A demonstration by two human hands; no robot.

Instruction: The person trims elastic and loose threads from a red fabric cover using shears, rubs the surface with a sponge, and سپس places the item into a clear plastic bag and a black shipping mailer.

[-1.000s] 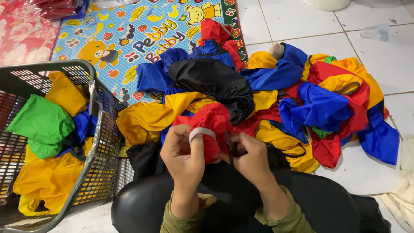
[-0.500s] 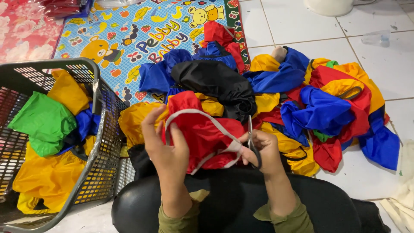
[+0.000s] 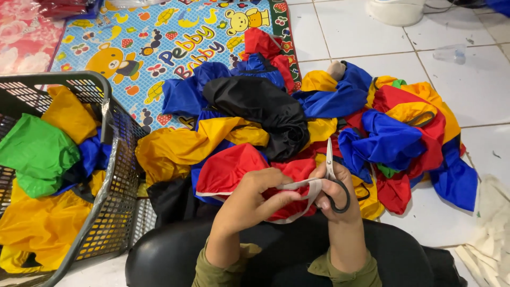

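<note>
**Strap held taut at the scissors, red cloth lowered to the lap**

At the far left stands a black basket (image 3: 114,159), its mesh wall beside the person's knee, stuffed with green, yellow and blue cloth so that those pieces stay apart from the loose pile (image 3: 319,117) spread on the mat and tiles ahead.

The left hand (image 3: 255,199) is clamped on the red cloth (image 3: 234,167) and on one end of its pale strap (image 3: 297,185), thumb and fingers pinched together. It seems to pull toward the body so that the strap runs straight and stands clear of the fabric.

The right hand (image 3: 332,191) is closed about the scissors (image 3: 332,180), fingers through the black loop, the blades pointing up and away from the body and appearing nearly together. The strap crosses just under the blades, touching this hand, a placement that looks meant to bring the strap to the cutting edge while the cloth hangs out of the way over the lap.

Half a second ago the red cloth was lifted higher and opened wide between both hands, with the strap looping loosely across it. Now it lies lower and bunched, the hands are nearer each other, and the strap is drawn flat. Basket and pile are unchanged.
</note>
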